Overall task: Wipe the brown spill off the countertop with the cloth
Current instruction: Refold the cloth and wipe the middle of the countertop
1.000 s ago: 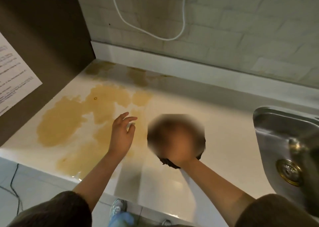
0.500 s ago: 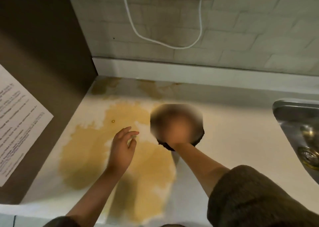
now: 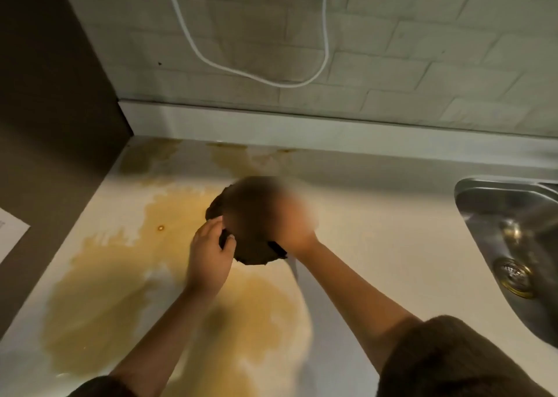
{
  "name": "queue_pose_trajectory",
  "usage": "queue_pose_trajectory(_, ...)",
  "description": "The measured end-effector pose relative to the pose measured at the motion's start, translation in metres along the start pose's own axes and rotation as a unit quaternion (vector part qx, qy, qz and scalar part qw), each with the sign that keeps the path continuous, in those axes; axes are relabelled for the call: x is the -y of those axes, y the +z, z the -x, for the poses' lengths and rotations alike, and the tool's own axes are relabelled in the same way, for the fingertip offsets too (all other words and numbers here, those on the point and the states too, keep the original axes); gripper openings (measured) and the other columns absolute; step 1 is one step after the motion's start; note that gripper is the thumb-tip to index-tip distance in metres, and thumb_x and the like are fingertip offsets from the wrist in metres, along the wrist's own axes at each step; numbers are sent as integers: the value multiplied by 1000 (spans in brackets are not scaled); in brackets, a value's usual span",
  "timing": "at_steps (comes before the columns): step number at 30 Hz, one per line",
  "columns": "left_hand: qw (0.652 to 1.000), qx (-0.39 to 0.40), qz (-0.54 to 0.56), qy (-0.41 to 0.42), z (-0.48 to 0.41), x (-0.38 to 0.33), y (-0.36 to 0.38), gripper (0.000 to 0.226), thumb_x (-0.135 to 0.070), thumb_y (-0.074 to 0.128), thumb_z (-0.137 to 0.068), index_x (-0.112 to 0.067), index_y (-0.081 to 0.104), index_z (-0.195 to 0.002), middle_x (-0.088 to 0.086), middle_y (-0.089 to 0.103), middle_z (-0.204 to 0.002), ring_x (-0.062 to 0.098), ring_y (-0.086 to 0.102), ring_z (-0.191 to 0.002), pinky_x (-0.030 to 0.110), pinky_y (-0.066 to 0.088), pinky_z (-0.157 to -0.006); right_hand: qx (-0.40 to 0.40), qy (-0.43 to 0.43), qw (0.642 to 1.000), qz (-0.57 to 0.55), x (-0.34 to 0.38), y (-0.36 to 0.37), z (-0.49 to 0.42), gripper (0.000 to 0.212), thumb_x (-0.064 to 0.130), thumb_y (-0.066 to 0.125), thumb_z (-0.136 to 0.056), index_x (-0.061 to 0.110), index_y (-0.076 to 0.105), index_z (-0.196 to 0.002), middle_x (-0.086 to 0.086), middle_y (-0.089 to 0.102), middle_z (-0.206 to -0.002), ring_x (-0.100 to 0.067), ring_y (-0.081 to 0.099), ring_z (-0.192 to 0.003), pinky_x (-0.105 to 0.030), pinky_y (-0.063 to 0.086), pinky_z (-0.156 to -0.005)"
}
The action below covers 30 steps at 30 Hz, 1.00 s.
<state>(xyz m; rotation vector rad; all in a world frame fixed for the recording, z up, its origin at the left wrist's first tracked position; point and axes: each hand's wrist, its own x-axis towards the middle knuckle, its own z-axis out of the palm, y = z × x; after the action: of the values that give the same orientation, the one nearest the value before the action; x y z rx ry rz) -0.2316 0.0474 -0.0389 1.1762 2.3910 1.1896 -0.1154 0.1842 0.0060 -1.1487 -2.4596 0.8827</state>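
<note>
A wide brown spill point(image 3: 120, 291) covers the left half of the white countertop point(image 3: 377, 245), reaching the back wall and the front edge. A dark brown cloth point(image 3: 253, 251) is bunched above the middle of the spill. My right hand point(image 3: 294, 230) grips it from the right; a blur hides most of that hand and the cloth's top. My left hand point(image 3: 210, 254) holds the cloth's left edge with thumb and fingers. Whether the cloth touches the counter I cannot tell.
A steel sink point(image 3: 513, 245) with a brass drain point(image 3: 513, 276) is set into the counter at the right. A dark side panel point(image 3: 45, 125) with a paper sheet point(image 3: 9, 233) closes the left. A white cable point(image 3: 256, 73) hangs on the tiled back wall.
My right hand carried the cloth left and farther back over the spill. My left hand, open and empty before, has closed on the cloth's left edge. The view shifted closer.
</note>
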Motion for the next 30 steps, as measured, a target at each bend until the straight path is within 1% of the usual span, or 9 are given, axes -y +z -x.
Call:
queue_pose_trajectory(1,1000,7,-5,12,-5,-6,5,36,-27,47,-89,-14,60,-119,5,55,-128,23,47,-120,44,40,-102,9,1,1000,-7,-16,-7,5,33,19,51,-96,5,58,-124,-20,57,-126,-27,50,-117,-23,39,-99)
queue_pose_trajectory(3,999,15,-30,24,-13,-20,18,32,-19,53,-89,-14,59,-120,7,51,-133,25,41,-126,44,34,-107,-13,-6,997,74,-52,-11,12,46,33,38,-98,16,45,-140,-14,37,-149,-32,26,-139,-39,19,-116)
queue_pose_trajectory(6,994,25,-105,20,-23,-35,36,40,-27,55,-89,-18,54,-128,9,42,-142,32,27,-135,51,18,-113,-21,35,985,166,-97,-19,10,57,42,27,-93,20,39,-144,-11,27,-155,-38,14,-144,-53,12,-116)
queue_pose_trajectory(8,980,38,-197,12,-31,-36,44,52,-46,51,-88,-27,45,-136,9,33,-148,39,18,-138,60,6,-110,-15,38,981,189,-108,-22,8,61,49,20,-93,22,33,-146,-10,20,-158,-38,6,-145,-55,5,-116)
queue_pose_trajectory(11,950,98,-297,-29,-44,-31,53,75,-76,36,-77,-44,20,-144,1,12,-157,40,1,-141,66,-2,-105,3,44,979,200,-123,-19,6,73,59,4,-88,27,24,-150,-6,11,-161,-36,-4,-147,-55,-7,-115)
queue_pose_trajectory(14,941,102,-323,-28,-53,-30,59,84,-86,28,-67,-51,15,-142,-3,9,-157,39,-2,-141,68,-3,-104,-1,42,979,198,-120,-17,4,65,55,14,-93,27,22,-151,-5,9,-161,-35,-7,-147,-56,-9,-114)
queue_pose_trajectory(17,938,114,-328,-11,-63,-37,70,82,-84,36,-68,-53,14,-141,-1,10,-157,42,-2,-140,70,-3,-103,0,42,982,186,-122,-16,4,56,48,25,-99,26,22,-151,-6,7,-161,-35,-9,-147,-56,-10,-114)
queue_pose_trajectory(23,942,152,-300,8,-84,-69,100,66,-65,44,-79,-55,18,-139,4,8,-157,45,-8,-139,73,-7,-101,-5,39,984,172,-123,-17,3,56,48,25,-99,28,22,-151,-5,8,-161,-33,-8,-147,-55,-11,-114)
queue_pose_trajectory(30,942,149,-301,-10,-100,-64,99,59,-65,38,-84,-53,22,-139,5,6,-157,42,-9,-140,73,-6,-101,1,38,984,173,-125,-18,5,59,51,22,-98,27,21,-152,-4,7,-162,-32,-8,-147,-54,-11,-114)
